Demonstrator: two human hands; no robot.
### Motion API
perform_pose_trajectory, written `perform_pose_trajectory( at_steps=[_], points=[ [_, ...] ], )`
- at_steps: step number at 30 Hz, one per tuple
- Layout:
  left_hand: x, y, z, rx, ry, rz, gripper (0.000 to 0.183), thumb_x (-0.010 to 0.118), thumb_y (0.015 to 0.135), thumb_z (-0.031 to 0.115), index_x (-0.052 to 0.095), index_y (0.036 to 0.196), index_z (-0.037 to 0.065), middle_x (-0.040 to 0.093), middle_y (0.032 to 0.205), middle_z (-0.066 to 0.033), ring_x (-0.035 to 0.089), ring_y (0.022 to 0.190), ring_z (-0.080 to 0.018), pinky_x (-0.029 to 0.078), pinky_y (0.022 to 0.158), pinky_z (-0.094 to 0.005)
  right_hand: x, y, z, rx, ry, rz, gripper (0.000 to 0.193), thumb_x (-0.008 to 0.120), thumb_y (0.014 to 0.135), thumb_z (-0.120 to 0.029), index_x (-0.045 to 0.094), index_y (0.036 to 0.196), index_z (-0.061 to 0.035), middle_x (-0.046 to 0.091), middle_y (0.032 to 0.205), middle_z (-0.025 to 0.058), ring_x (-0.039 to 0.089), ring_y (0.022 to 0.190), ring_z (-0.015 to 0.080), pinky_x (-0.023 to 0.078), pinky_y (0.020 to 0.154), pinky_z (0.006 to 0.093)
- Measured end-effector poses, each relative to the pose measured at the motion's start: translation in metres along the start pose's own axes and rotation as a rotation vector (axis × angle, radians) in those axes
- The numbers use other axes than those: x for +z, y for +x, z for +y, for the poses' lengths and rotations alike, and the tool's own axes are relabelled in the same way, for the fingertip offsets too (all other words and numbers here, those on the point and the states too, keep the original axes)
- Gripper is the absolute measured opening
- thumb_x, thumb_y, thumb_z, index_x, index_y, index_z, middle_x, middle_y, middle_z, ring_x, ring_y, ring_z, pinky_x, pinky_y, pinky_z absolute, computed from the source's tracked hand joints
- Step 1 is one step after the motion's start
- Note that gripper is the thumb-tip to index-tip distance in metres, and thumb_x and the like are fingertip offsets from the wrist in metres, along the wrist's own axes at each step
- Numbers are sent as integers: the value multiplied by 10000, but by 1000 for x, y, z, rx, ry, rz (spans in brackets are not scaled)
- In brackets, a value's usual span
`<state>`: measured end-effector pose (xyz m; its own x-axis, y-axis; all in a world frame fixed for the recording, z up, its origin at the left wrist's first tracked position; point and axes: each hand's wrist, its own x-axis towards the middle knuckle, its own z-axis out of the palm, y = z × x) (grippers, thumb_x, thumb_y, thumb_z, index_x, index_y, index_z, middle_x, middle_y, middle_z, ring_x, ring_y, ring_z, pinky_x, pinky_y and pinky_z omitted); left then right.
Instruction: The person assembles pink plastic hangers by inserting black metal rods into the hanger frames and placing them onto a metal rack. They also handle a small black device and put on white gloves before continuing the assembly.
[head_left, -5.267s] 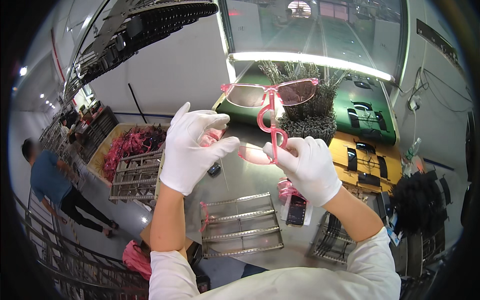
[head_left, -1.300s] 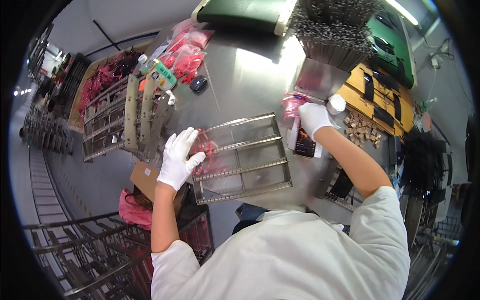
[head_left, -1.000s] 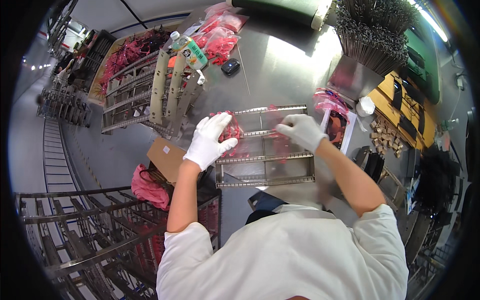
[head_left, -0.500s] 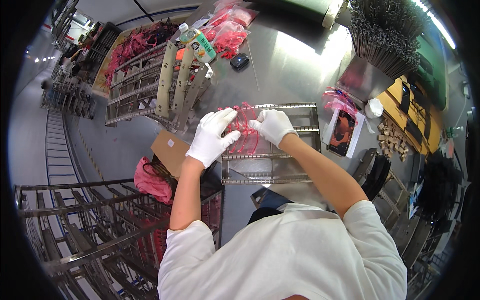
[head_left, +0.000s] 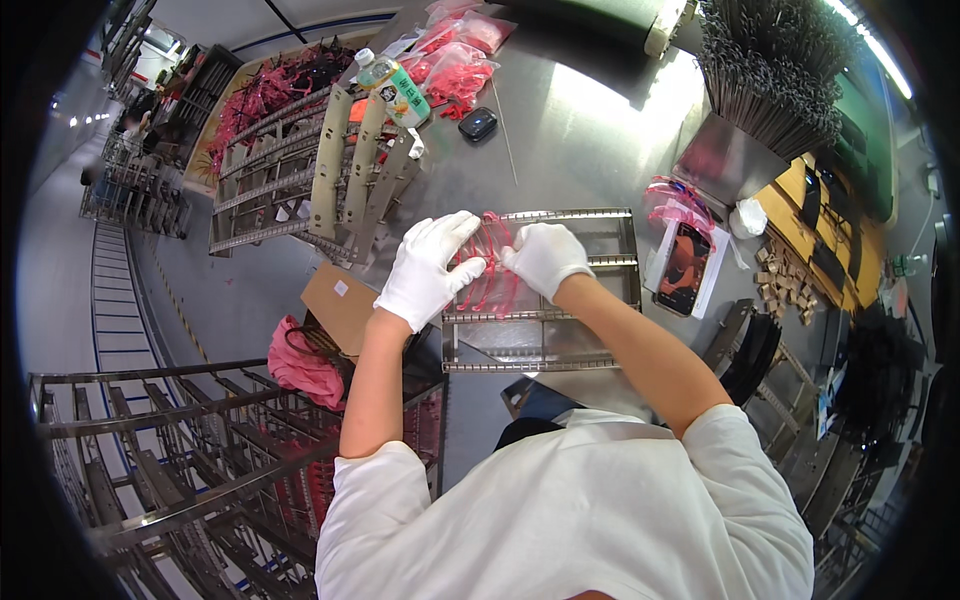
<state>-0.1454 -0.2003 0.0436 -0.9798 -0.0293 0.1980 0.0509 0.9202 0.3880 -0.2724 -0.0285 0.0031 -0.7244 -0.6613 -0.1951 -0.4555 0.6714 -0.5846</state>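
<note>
A metal slotted rack (head_left: 590,364) lies flat on the steel table in front of me. Several thin, curved pink pieces (head_left: 488,292), resembling eyeglass frame fronts, stand in a row across its left part. My left hand (head_left: 425,268), in a white glove, rests at the left side of this row, its fingers stretched forward and the thumb apart, touching the pieces. On the other side my right hand (head_left: 546,260), also gloved in white, is curled with thumb and fingers closed at the rightmost pink piece. Its fingertips are partly hidden.
Behind are a drink bottle (head_left: 393,86), a black case (head_left: 478,124) and bags of pink parts (head_left: 455,70). More metal racks (head_left: 270,185) lie at the left. A phone (head_left: 684,268), wooden blocks (head_left: 786,280) and a bin of dark rods (head_left: 727,162) are right. A cardboard piece (head_left: 338,300) sits near my left forearm.
My right hand has shifted slightly, its fingers curling lower against the rightmost pink piece. The left hand stays almost in place beside the row.
</note>
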Motion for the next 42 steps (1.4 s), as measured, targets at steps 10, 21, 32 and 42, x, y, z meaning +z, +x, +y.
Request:
perform_pose_trajectory(
  at_steps=[10, 21, 32, 42],
  points=[
    [33, 9, 7, 53, 161, -307, 830, 613, 946, 552, 381, 1582, 72, 366, 1634, -188, 315, 1529, -340, 186, 1255, -497, -60, -5, 70, 87, -38, 51, 351, 661, 919, -399, 760, 1002, -72, 739, 1005, 199, 712, 966, 371, 552, 882, 468],
    [24, 17, 13, 75, 180, -223, 819, 658, 922, 536, 438, 1538, 42, 430, 1593, -190, 389, 1484, -345, 231, 1239, -508, -112, -9, 226, 256, -728, 185, 169, 647, 871, -140, 762, 950, -45, 757, 1004, 208, 752, 933, 350, 600, 792, 442],
    [12, 13, 20, 30, 140, -171, 825, 736, 862, 485, 482, 1497, 23, 486, 1544, -207, 420, 1461, -363, 280, 1224, -507, -95, -60, 105, 41, 393, 116, 356, 704, 890, -353, 764, 891, -2, 707, 744, 146, 676, 699, 201, 531, 700, 362],
    [20, 17, 11, -58, 230, -432, 986, 662, 869, 642, 349, 1592, 51, 282, 1679, -162, 272, 1548, -331, 159, 1275, -474, -8, -25, 49, 72, 278, -54, 380, 685, 810, -405, 798, 906, -55, 748, 913, 214, 729, 887, 371, 569, 853, 422]
  ],
)
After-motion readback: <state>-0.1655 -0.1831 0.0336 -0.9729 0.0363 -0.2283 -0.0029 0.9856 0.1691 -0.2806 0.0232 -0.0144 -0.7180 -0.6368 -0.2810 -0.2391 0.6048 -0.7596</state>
